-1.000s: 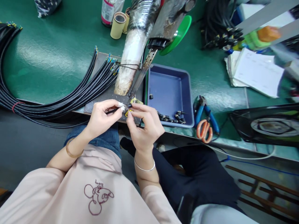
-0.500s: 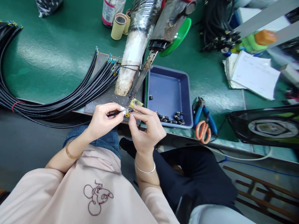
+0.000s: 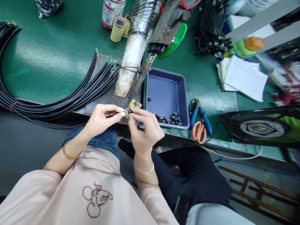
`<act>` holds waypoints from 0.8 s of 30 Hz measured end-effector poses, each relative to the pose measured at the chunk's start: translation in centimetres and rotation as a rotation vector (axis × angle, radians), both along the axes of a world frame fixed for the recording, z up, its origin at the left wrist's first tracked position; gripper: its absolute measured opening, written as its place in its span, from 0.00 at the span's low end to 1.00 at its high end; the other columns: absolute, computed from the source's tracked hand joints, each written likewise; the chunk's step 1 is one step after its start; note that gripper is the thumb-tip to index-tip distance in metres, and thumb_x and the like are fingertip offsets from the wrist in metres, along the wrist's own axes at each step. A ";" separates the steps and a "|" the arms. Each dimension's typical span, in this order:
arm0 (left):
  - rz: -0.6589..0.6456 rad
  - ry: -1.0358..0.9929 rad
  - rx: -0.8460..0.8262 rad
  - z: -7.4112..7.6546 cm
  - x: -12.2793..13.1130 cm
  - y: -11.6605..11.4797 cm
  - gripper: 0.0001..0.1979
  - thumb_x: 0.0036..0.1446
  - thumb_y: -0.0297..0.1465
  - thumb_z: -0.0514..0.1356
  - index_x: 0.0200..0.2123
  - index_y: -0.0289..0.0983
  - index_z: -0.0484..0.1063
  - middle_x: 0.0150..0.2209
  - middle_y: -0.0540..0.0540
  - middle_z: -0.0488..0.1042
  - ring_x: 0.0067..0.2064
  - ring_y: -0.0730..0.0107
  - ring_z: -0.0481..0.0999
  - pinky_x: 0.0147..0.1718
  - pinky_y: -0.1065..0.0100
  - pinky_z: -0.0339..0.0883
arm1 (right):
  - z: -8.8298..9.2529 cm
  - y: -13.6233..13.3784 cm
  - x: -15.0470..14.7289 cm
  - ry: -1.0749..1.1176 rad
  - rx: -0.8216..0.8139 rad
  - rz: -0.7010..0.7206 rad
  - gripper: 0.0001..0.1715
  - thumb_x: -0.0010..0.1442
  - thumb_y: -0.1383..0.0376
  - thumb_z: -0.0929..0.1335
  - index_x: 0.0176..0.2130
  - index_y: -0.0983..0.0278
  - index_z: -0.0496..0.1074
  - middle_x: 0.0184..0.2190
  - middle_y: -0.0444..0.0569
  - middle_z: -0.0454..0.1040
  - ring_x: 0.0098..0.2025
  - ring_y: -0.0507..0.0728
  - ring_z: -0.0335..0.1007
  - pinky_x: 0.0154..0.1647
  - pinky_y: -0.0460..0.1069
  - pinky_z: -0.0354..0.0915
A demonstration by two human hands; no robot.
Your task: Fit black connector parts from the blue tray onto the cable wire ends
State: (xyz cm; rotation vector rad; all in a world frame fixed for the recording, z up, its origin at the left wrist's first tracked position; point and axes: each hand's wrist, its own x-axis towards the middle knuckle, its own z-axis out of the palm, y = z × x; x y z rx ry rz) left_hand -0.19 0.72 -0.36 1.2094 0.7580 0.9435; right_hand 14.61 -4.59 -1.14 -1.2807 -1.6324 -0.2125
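Observation:
My left hand (image 3: 99, 120), with white coverings on its thumb and fingertip, pinches the end of a black cable (image 3: 109, 116). Close against it, my right hand (image 3: 146, 126) has its thumb and forefinger closed on a small black connector (image 3: 128, 111); the fingers partly hide where the two parts meet. Just behind the fingertips lies a yellow piece (image 3: 136, 104), below the tip of a soldering iron (image 3: 148, 64) that slants down from a stand. A bundle of black cables (image 3: 77, 104) with stripped coloured wire ends lies left of my hands.
A blue tray (image 3: 187, 97) with several black connectors (image 3: 161, 119) stands right of my hands. Beyond it lie pliers (image 3: 197, 120), papers (image 3: 246, 78) and a black fan-like unit (image 3: 262, 128). A plastic-wrapped tube (image 3: 131, 65) overhangs the work spot. Another person's dark-clothed legs (image 3: 192, 178) are close on my right.
The camera view has shifted slightly, so items on the right appear further left. Both hands keep their pinch at the same spot, with the fingertips slightly adjusted around the connector.

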 end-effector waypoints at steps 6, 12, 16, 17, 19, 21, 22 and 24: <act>0.069 0.016 0.050 -0.3 0.1 0.2 0.05 0.51 0.30 0.70 0.29 0.33 0.81 0.29 0.47 0.80 0.31 0.73 0.77 0.33 0.73 0.72 | 0.0 0.3 0.0 0.027 -0.023 0.025 0.10 0.60 0.74 0.71 0.36 0.60 0.71 0.38 0.46 0.83 0.40 0.55 0.81 0.41 0.49 0.77; 0.094 0.050 0.127 -0.3 0.3 0.4 0.03 0.52 0.28 0.67 0.29 0.33 0.81 0.30 0.47 0.81 0.31 0.72 0.78 0.33 0.73 0.73 | 0.0 0.8 0.1 0.051 -0.033 0.044 0.10 0.59 0.75 0.72 0.34 0.60 0.71 0.38 0.47 0.82 0.39 0.55 0.81 0.41 0.50 0.77; 0.114 0.073 0.159 -0.2 0.3 0.5 0.04 0.53 0.28 0.66 0.29 0.33 0.80 0.30 0.47 0.81 0.32 0.71 0.79 0.34 0.72 0.73 | 0.1 1.0 0.1 0.055 -0.034 0.060 0.10 0.59 0.75 0.72 0.34 0.60 0.71 0.38 0.47 0.82 0.39 0.54 0.81 0.40 0.50 0.78; 0.117 0.082 0.169 -0.2 0.3 0.5 0.04 0.53 0.28 0.66 0.29 0.34 0.80 0.30 0.47 0.81 0.32 0.71 0.79 0.34 0.72 0.73 | 0.1 1.0 0.0 0.056 -0.032 0.061 0.11 0.59 0.76 0.72 0.34 0.60 0.71 0.38 0.47 0.82 0.39 0.54 0.81 0.40 0.50 0.78; 0.125 0.099 0.189 0.0 0.3 0.4 0.04 0.54 0.27 0.65 0.29 0.34 0.80 0.30 0.46 0.81 0.33 0.70 0.79 0.34 0.72 0.72 | 0.2 1.0 0.0 0.058 -0.027 0.054 0.10 0.59 0.75 0.72 0.34 0.60 0.72 0.39 0.47 0.82 0.39 0.54 0.81 0.40 0.50 0.78; 0.137 0.106 0.204 0.1 0.3 0.4 0.03 0.53 0.27 0.65 0.29 0.34 0.80 0.31 0.46 0.81 0.33 0.70 0.79 0.33 0.72 0.71 | 0.2 1.0 0.0 0.060 -0.025 0.045 0.09 0.59 0.74 0.72 0.35 0.60 0.73 0.39 0.47 0.81 0.39 0.55 0.81 0.40 0.51 0.79; 0.143 0.104 0.208 0.1 0.3 0.4 0.03 0.53 0.26 0.65 0.29 0.34 0.80 0.31 0.46 0.81 0.33 0.71 0.78 0.32 0.73 0.71 | 0.3 1.0 0.0 0.059 -0.026 0.042 0.09 0.60 0.74 0.72 0.35 0.60 0.73 0.39 0.47 0.81 0.39 0.55 0.81 0.40 0.51 0.79; 0.154 0.100 0.213 0.1 0.4 0.4 0.03 0.53 0.26 0.65 0.29 0.33 0.81 0.30 0.46 0.80 0.32 0.72 0.77 0.31 0.74 0.69 | 0.3 0.9 -0.1 0.060 -0.033 0.044 0.09 0.59 0.74 0.72 0.35 0.60 0.73 0.40 0.47 0.81 0.40 0.55 0.81 0.41 0.51 0.80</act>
